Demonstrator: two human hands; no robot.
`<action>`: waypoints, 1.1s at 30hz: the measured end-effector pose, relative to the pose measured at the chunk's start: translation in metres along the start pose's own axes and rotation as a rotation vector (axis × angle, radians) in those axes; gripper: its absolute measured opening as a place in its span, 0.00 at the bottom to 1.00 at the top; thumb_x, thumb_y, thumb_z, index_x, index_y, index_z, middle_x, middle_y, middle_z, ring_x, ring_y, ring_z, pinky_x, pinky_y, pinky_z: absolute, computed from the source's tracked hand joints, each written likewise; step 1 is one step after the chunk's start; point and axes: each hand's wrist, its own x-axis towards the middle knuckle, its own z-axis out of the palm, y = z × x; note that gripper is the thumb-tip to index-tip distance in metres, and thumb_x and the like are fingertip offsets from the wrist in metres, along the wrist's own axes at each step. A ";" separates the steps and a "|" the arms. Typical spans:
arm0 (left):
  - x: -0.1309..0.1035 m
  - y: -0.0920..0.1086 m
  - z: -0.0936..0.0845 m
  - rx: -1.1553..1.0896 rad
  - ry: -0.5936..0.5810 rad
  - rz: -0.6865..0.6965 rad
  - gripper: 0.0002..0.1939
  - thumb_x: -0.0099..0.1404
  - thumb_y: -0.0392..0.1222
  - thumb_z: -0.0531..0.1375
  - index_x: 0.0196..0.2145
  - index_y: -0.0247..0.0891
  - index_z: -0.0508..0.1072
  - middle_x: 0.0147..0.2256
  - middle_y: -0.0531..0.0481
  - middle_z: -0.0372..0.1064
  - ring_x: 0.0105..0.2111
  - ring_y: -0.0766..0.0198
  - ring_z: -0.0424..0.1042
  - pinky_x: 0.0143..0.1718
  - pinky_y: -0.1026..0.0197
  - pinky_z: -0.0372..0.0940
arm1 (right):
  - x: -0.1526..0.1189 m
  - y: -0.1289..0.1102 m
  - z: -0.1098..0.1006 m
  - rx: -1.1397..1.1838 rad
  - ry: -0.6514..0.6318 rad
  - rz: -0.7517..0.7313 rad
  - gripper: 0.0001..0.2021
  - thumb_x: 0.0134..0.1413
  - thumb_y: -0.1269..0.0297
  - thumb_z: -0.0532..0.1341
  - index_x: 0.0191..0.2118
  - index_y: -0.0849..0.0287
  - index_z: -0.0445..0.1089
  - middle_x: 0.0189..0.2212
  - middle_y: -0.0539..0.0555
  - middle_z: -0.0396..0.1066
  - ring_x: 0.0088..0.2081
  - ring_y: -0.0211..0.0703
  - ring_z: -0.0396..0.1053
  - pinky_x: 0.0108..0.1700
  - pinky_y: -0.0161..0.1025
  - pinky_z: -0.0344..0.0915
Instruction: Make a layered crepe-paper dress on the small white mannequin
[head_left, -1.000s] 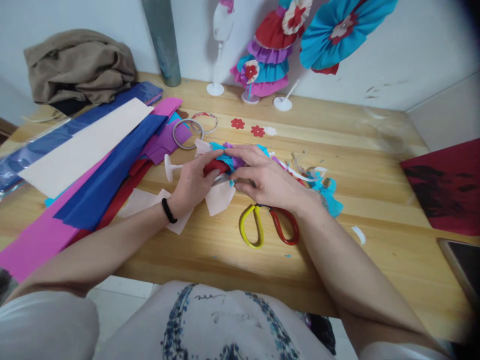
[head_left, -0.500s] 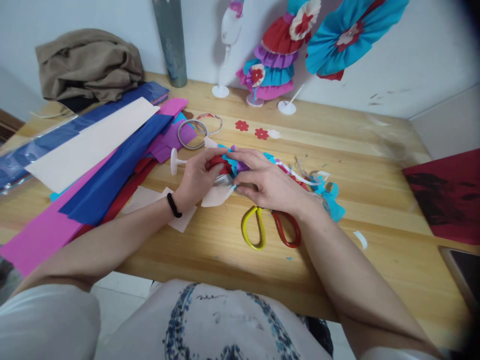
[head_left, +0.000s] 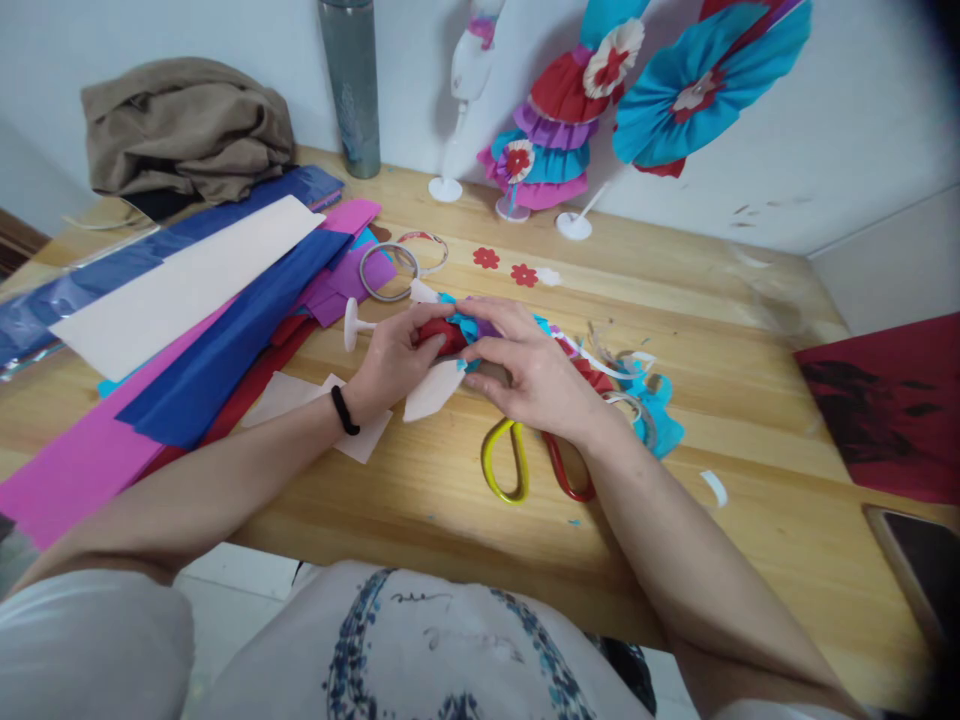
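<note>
A small craft piece of red, blue and purple crepe paper (head_left: 442, 338) lies sideways between my hands over the table. At its left end a white stand with a round base (head_left: 351, 325) sticks out. My left hand (head_left: 394, 360) is closed, its thumb and fingers pinching the red paper. My right hand (head_left: 525, 365) bends its fingers over the blue and purple paper and presses on it. A pointed cream paper piece (head_left: 435, 390) hangs just below the fingers. Partly under my right hand lie scissors with one yellow handle (head_left: 487, 465) and one red handle (head_left: 559, 470).
Crepe paper sheets (head_left: 187, 290) are piled on the left. Tape rolls (head_left: 388, 272) and red paper flowers (head_left: 486, 259) lie beyond my hands. Blue scraps (head_left: 660, 410) are at the right. Paper-dressed figures (head_left: 562, 110) and a bottle (head_left: 352, 90) stand along the wall.
The red paper now bulges over the pale folded part that showed by my left fingers. Both hands keep nearly the same place; the view has shifted slightly.
</note>
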 end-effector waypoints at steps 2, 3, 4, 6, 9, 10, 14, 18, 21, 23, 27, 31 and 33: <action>0.001 0.000 -0.001 -0.007 -0.019 0.003 0.16 0.63 0.35 0.62 0.49 0.36 0.77 0.45 0.43 0.79 0.43 0.59 0.78 0.46 0.56 0.74 | 0.000 -0.001 0.001 -0.040 0.011 -0.010 0.08 0.60 0.67 0.62 0.43 0.60 0.76 0.62 0.68 0.66 0.63 0.61 0.64 0.62 0.62 0.65; 0.001 0.000 -0.001 -0.011 -0.021 0.013 0.15 0.63 0.35 0.62 0.48 0.36 0.78 0.45 0.42 0.79 0.44 0.58 0.78 0.47 0.55 0.73 | 0.000 -0.001 0.001 -0.074 0.016 -0.013 0.09 0.60 0.67 0.61 0.44 0.60 0.76 0.61 0.68 0.67 0.63 0.61 0.64 0.62 0.62 0.65; 0.002 0.000 -0.001 -0.020 -0.019 0.027 0.15 0.63 0.35 0.62 0.48 0.35 0.78 0.45 0.42 0.79 0.44 0.58 0.78 0.49 0.54 0.73 | 0.000 -0.001 0.001 -0.115 0.020 -0.014 0.10 0.61 0.67 0.60 0.45 0.59 0.76 0.61 0.67 0.68 0.63 0.62 0.65 0.61 0.62 0.66; 0.003 -0.001 -0.002 -0.039 -0.014 0.050 0.14 0.62 0.35 0.63 0.47 0.35 0.78 0.45 0.43 0.79 0.45 0.57 0.78 0.51 0.53 0.72 | 0.000 -0.001 0.002 -0.198 0.026 -0.014 0.11 0.61 0.67 0.60 0.47 0.58 0.76 0.60 0.65 0.69 0.62 0.63 0.65 0.60 0.62 0.66; 0.003 -0.002 -0.002 -0.056 -0.017 0.041 0.14 0.63 0.36 0.63 0.47 0.36 0.78 0.46 0.43 0.79 0.46 0.57 0.78 0.52 0.53 0.72 | -0.001 0.000 0.002 -0.275 0.028 -0.025 0.13 0.62 0.65 0.59 0.50 0.57 0.75 0.60 0.63 0.70 0.62 0.62 0.66 0.58 0.61 0.67; 0.003 -0.003 -0.001 -0.057 -0.020 0.032 0.14 0.63 0.36 0.63 0.47 0.37 0.78 0.46 0.43 0.79 0.45 0.57 0.78 0.52 0.53 0.72 | -0.001 0.000 0.002 -0.284 0.025 -0.031 0.13 0.63 0.65 0.58 0.50 0.58 0.75 0.59 0.64 0.71 0.61 0.62 0.66 0.57 0.61 0.67; 0.002 -0.006 -0.001 -0.005 -0.017 0.038 0.15 0.63 0.34 0.63 0.48 0.38 0.78 0.46 0.44 0.79 0.45 0.58 0.78 0.51 0.53 0.73 | -0.001 -0.001 -0.001 -0.289 0.014 -0.031 0.12 0.62 0.66 0.58 0.46 0.61 0.76 0.57 0.65 0.72 0.59 0.63 0.68 0.55 0.59 0.68; 0.003 -0.010 -0.002 0.062 -0.013 0.083 0.15 0.63 0.35 0.62 0.48 0.38 0.78 0.46 0.44 0.79 0.46 0.58 0.78 0.53 0.53 0.72 | 0.000 -0.004 -0.005 -0.368 -0.003 -0.002 0.12 0.64 0.62 0.58 0.45 0.60 0.77 0.53 0.64 0.76 0.55 0.61 0.71 0.52 0.56 0.69; 0.004 -0.010 -0.001 0.073 -0.013 0.107 0.14 0.64 0.36 0.63 0.48 0.37 0.78 0.46 0.43 0.79 0.46 0.58 0.78 0.53 0.53 0.71 | 0.001 -0.006 -0.006 -0.411 -0.028 -0.002 0.15 0.65 0.62 0.58 0.48 0.65 0.77 0.50 0.65 0.78 0.51 0.61 0.73 0.49 0.55 0.70; 0.004 -0.010 -0.001 0.068 -0.019 0.112 0.14 0.64 0.37 0.63 0.48 0.38 0.78 0.46 0.43 0.79 0.47 0.58 0.77 0.54 0.53 0.71 | 0.001 -0.006 -0.005 -0.417 -0.031 0.005 0.15 0.64 0.62 0.59 0.49 0.65 0.76 0.48 0.65 0.78 0.49 0.61 0.74 0.48 0.55 0.69; 0.004 -0.009 -0.001 0.021 -0.037 0.106 0.16 0.65 0.38 0.62 0.50 0.37 0.78 0.49 0.42 0.78 0.50 0.57 0.77 0.55 0.52 0.70 | 0.002 -0.005 -0.004 -0.381 -0.026 0.049 0.15 0.63 0.60 0.59 0.49 0.63 0.75 0.48 0.65 0.77 0.50 0.62 0.72 0.49 0.57 0.69; 0.003 -0.007 0.000 -0.007 -0.040 0.090 0.21 0.65 0.38 0.61 0.56 0.40 0.75 0.55 0.42 0.75 0.53 0.55 0.75 0.57 0.50 0.69 | 0.001 -0.006 -0.007 -0.280 -0.042 0.116 0.14 0.62 0.61 0.59 0.48 0.62 0.76 0.49 0.67 0.76 0.50 0.64 0.71 0.51 0.59 0.70; 0.002 -0.004 -0.001 -0.023 -0.039 0.111 0.24 0.63 0.37 0.62 0.57 0.40 0.73 0.56 0.43 0.74 0.54 0.54 0.74 0.58 0.49 0.68 | -0.001 -0.007 -0.009 -0.254 -0.036 0.131 0.13 0.62 0.63 0.59 0.48 0.60 0.76 0.49 0.66 0.75 0.49 0.63 0.72 0.51 0.59 0.71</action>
